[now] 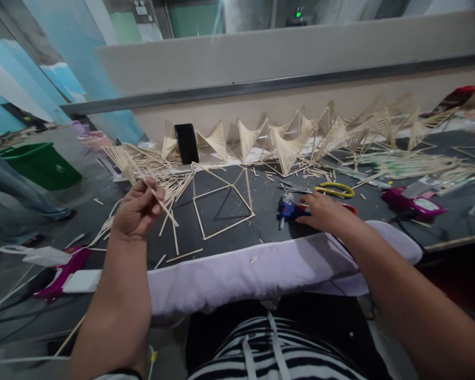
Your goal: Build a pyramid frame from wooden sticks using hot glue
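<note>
My left hand [138, 210] is raised above the dark mat, its fingers pinched on a thin wooden stick [164, 207] that slants down to the right. My right hand [323, 211] lies on a blue glue gun [290, 209] near the mat's middle, fingers wrapped over its handle. Between the hands stands a square stick frame with a raised peak [221, 203]. A heap of loose sticks [142, 163] lies just beyond the left hand.
A black phone [186, 143] leans against the low wall. Several finished fan-shaped stick models [288, 142] line the back. Yellow-handled scissors [334, 189], a magenta glue gun [414, 203], a white cushion [261, 264], a green bin [41, 164], another person's legs [19, 190].
</note>
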`<control>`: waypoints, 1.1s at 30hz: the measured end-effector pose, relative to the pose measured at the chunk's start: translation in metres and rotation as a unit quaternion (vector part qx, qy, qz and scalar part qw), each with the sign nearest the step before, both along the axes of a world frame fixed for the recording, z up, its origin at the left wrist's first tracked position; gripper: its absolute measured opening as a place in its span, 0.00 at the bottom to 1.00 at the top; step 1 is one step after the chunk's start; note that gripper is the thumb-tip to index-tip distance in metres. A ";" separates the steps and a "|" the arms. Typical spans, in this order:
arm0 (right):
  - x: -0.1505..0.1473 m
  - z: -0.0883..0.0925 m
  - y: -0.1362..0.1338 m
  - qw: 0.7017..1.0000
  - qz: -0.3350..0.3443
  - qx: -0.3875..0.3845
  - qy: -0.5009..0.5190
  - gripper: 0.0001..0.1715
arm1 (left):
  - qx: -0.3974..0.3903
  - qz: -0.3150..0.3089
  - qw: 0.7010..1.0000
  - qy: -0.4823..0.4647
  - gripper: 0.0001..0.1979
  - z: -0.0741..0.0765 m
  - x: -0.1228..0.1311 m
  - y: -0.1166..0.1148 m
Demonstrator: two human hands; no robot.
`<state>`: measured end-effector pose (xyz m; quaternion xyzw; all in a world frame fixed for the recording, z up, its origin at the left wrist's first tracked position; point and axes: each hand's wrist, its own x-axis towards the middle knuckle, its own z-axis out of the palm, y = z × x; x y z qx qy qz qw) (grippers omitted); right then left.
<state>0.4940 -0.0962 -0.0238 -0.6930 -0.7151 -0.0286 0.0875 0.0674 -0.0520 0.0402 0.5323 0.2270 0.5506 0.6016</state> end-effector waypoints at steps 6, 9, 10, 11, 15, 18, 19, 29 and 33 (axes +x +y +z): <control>-0.090 0.025 -0.034 0.975 0.182 0.016 0.124 0.11 | -0.026 -0.019 0.989 0.143 0.09 -0.010 0.014 0.005; -0.131 0.014 -0.033 0.951 0.248 -0.003 0.186 0.09 | -0.037 -0.014 0.982 0.187 0.09 -0.013 0.019 0.005; -0.140 0.011 -0.028 0.946 0.255 -0.003 0.203 0.09 | -0.040 -0.014 0.978 0.202 0.09 -0.014 0.021 0.005; -0.148 0.008 -0.023 0.940 0.259 -0.001 0.223 0.09 | -0.042 -0.013 0.975 0.218 0.09 -0.015 0.023 0.004; -0.173 0.007 0.002 0.917 0.266 -0.003 0.298 0.10 | -0.039 -0.016 0.966 0.255 0.10 -0.018 0.031 0.003; -0.193 0.011 0.017 0.903 0.266 -0.041 0.334 0.11 | -0.029 -0.016 0.966 0.255 0.09 -0.018 0.036 0.002; -0.199 0.011 0.020 0.899 0.266 -0.055 0.343 0.11 | -0.024 -0.015 0.967 0.254 0.09 -0.019 0.037 0.002; -0.217 0.000 0.033 0.886 0.234 -0.097 0.389 0.10 | 0.010 -0.040 0.957 0.286 0.10 -0.026 0.033 0.008; -0.215 -0.006 0.035 0.886 0.235 -0.088 0.390 0.11 | -0.011 -0.024 0.947 0.320 0.15 -0.025 0.027 0.008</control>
